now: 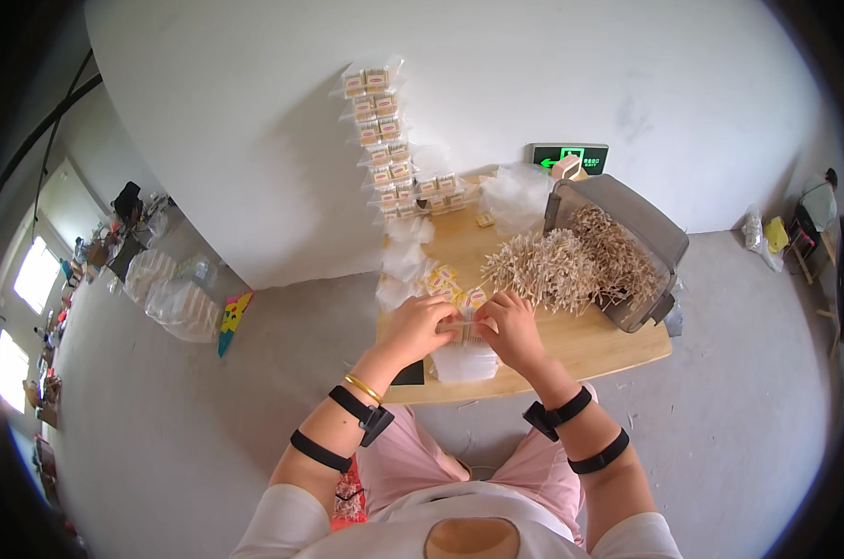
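Observation:
Both hands meet near the table's front edge over a small clear plastic bag (466, 329) with thin light-brown sticks showing in it. My left hand (418, 328) pinches the bag's left side. The right side is pinched by my right hand (512, 328). Directly below lies a stack of whitish clear plastic bags (465, 363). Yellow and white printed cards (443, 279) lie just beyond my fingers. To the right of them, a loose heap of thin sticks (543, 270) spreads over the wood.
A grey plastic bin (669, 247) lies tipped on the wooden table (608, 352), sticks spilling out. Filled packs (385, 140) are stacked high by the wall. Loose clear bags (515, 197) and a green-lit exit sign (571, 156) are at the back. Large plastic sacks (175, 293) sit on the floor left.

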